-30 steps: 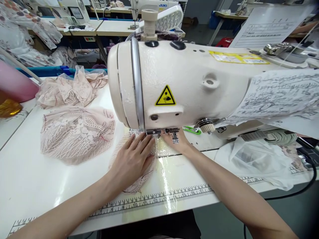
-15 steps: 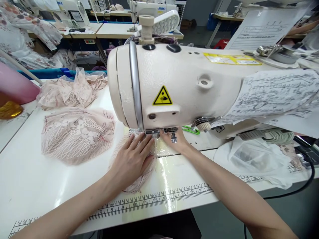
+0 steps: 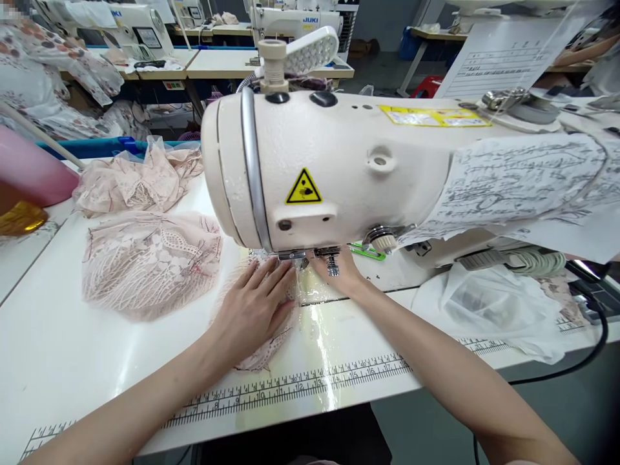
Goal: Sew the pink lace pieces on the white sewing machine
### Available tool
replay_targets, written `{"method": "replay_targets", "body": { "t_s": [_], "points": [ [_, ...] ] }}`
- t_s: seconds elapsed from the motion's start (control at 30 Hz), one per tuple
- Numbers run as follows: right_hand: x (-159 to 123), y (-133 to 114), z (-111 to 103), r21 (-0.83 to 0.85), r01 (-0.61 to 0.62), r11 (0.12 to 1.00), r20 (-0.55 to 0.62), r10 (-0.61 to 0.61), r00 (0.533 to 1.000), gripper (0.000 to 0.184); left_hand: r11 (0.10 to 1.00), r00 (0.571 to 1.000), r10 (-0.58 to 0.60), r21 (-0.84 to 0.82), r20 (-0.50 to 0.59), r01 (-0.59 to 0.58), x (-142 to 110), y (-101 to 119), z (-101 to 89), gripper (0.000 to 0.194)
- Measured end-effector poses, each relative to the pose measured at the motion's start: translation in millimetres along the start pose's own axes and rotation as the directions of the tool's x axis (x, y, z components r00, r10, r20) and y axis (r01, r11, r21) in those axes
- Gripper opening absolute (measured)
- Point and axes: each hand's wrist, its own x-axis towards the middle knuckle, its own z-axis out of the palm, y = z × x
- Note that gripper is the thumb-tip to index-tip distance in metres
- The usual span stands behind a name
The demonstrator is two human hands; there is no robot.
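Note:
My left hand [image 3: 247,316] lies flat, fingers stretched out, on a pale pink lace piece [image 3: 264,357]. Its fingertips reach close to the needle area under the head of a white sewing machine [image 3: 349,145]. On the other side of the needle area is my right hand [image 3: 341,274], reaching in beneath the machine head. Metal machine parts and the head hide its fingers, so what they touch does not show. Just behind that hand, a bright green tool [image 3: 368,252], partly hidden, rests on the machine bed.
Another lace piece [image 3: 150,268] lies flat at left, a crumpled pink bundle [image 3: 138,184] behind it. Sheer white fabric [image 3: 489,310] lies at right. A ruler strip [image 3: 281,392] runs along the table's front edge. A pink thread cone [image 3: 33,165] stands far left; a person is beyond.
The view has shifted slightly, so the machine head sits a little further left in the picture. Both hands keep nearly the same pose beside the needle area.

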Motion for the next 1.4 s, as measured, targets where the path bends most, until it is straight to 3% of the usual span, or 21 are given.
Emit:
{"method": "replay_targets", "body": {
  "t_s": [0.23,0.37,0.5,0.57,0.7,0.83,0.93,1.03,1.1,1.2,1.3,1.4],
  "points": [
    [5,-9,-3,0.017,-0.087,0.996,-0.038,0.088,0.995,0.021,1.0,1.0,0.005,-0.015,0.02,-0.005,-1,-3,0.0,0.05],
    [3,-12,-11,0.049,-0.009,0.999,-0.034,0.01,0.999,0.019,0.999,0.999,0.041,0.026,0.024,-0.041,0,-2,-2.3,0.048],
    [-3,-16,-23,-0.059,0.049,0.997,-0.005,-0.05,0.999,0.021,0.993,0.993,0.112,0.05,-0.027,-0.111,2,0,-19.0,0.036],
    [-7,-19,-31,-0.122,0.133,0.984,0.068,-0.125,0.99,0.02,0.984,0.984,0.175,0.039,-0.037,-0.173,0,0,-33.8,0.031],
    [-14,-30,-46,-0.177,0.364,0.914,0.208,-0.327,0.922,0.028,0.94,0.938,0.34,0.024,-0.065,-0.339,-21,-3,-61.5,0.037],
    [-23,-45,-55,-0.156,0.534,0.831,0.255,-0.488,0.835,0.043,0.896,0.899,0.435,0.129,-0.05,-0.426,-62,-1,-66.1,0.03],
    [-27,-55,-57,-0.127,0.601,0.79,0.38,-0.521,0.765,0.05,0.911,0.92,0.391,0.161,-0.044,-0.379,-90,5,-57.7,0.02],
    [-25,-60,-57,-0.113,0.595,0.796,0.481,-0.48,0.734,0.042,0.96,0.961,0.269,0.097,-0.058,-0.263,-102,8,-52.2,0.034],
    [-23,-60,-56,-0.096,0.569,0.816,0.514,-0.449,0.731,0.032,0.978,0.975,0.208,0.024,-0.075,-0.207,-100,9,-53.3,0.034],
    [-20,-56,-54,-0.041,0.533,0.845,0.508,-0.441,0.74,0.023,0.984,0.98,0.17,-0.037,-0.101,-0.174,-89,10,-58.4,0.02],
    [-21,-47,-50,0.046,0.51,0.859,0.458,-0.472,0.753,0.021,0.974,0.97,0.226,0.047,-0.085,-0.223,-83,11,-58.8,0.018],
    [-24,-38,-44,0.147,0.479,0.865,0.378,-0.497,0.781,0.02,0.96,0.963,0.263,0.118,-0.066,-0.254,-87,8,-53.0,0.03]
  ]
}}
